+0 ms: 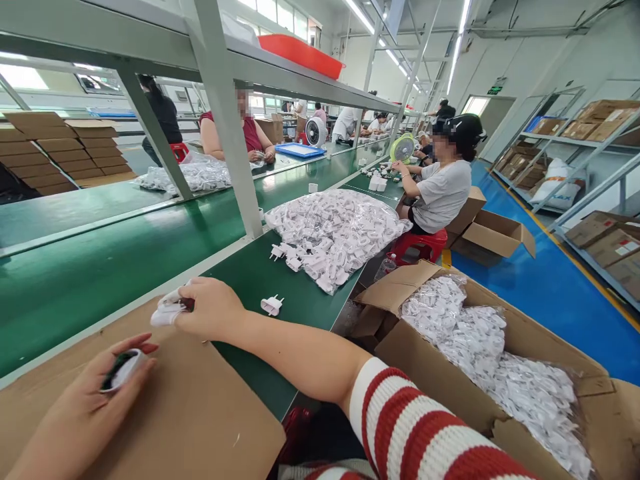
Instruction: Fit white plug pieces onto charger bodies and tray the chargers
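My left hand (95,407) is above the cardboard sheet (195,413) at lower left, its fingers closed round a white oval plastic housing (131,370) with something green inside. My right hand (215,310) reaches across to the sheet's far edge. Its thumb and fingers pinch a white piece (167,315) whose exact kind is unclear. A white two-pin plug adapter (272,305) lies on the green bench beyond my right forearm. Farther along, a clear bag (340,227) of white plug parts lies open, with several loose plugs (293,259) at its near edge.
An open carton (450,360) with bagged white parts stands right of the bench. A shelf post (225,113) rises at the bench's far edge, next to the green conveyor (125,253). One co-worker (440,180) sits beyond the bag; another (233,133) sits across the conveyor.
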Available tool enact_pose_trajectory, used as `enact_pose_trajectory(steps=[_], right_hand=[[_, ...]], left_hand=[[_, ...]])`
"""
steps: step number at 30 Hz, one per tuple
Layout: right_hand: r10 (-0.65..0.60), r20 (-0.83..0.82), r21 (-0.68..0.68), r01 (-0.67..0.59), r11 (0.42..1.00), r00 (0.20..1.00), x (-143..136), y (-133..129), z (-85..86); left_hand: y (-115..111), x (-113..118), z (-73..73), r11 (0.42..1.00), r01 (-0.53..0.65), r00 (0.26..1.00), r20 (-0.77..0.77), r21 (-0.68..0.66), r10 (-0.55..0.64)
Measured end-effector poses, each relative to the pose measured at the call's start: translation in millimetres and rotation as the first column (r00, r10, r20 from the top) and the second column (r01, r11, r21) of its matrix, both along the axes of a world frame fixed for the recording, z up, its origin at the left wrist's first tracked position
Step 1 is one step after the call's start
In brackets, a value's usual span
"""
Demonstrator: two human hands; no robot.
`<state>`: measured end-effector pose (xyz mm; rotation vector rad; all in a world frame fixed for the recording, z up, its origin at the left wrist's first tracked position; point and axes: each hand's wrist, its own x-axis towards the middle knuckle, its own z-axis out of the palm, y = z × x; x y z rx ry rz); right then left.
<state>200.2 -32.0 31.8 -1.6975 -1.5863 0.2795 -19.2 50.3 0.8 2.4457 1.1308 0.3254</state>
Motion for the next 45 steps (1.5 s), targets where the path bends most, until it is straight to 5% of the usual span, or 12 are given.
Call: enact_pose_trajectory(steps=[5, 8, 10, 16, 23, 26, 31, 45], right_hand=[[0.065, -0.050, -0.002, -0.065, 0.998, 0.997, -4, -4, -2.9], [0.057, -0.106, 0.010, -0.056, 0.998, 0.993, -4, -3, -7.7], [0.051, -0.176, 0.013, -0.050, 0.999, 0.983, -4, -2, -11.2], [0.022, -0.447, -0.015, -0.032, 0.999, 0.894, -5, 4, -19.5], [0.050, -0.853, -0.033, -0.148, 0.988, 0.520, -4, 4, -24.7], [0.062, -0.891, -0.025, -0.186, 0.982, 0.450, -7, -5, -23.8], [0.068, -0.875, -0.050, -0.231, 0.972, 0.479, -9, -15, -19.7], [0.195, -0.769, 0.033, -0.267, 0.963, 0.609, -24, -34, -5.4]], left_hand=[[-22, 8, 13.5, 0.989, -0.144, 0.988, 0.060, -0.028, 0.146], [-24, 4, 19.1, 0.944, -0.248, 0.966, 0.014, -0.218, 0.257], [-27, 2, 18.3, 0.937, -0.213, 0.973, 0.030, -0.278, 0.230], [-32, 2, 1.8, 0.993, -0.007, 0.984, 0.176, -0.118, 0.028], [-36, 4, 2.6, 0.982, 0.056, 0.985, 0.173, -0.180, -0.025], [-42, 6, 1.0, 0.980, 0.133, 0.966, 0.241, -0.151, -0.094], [-42, 2, -5.4, 0.981, 0.169, 0.951, 0.278, -0.099, -0.135], [-45, 0, -0.8, 0.951, 0.194, 0.920, 0.381, -0.241, -0.091]])
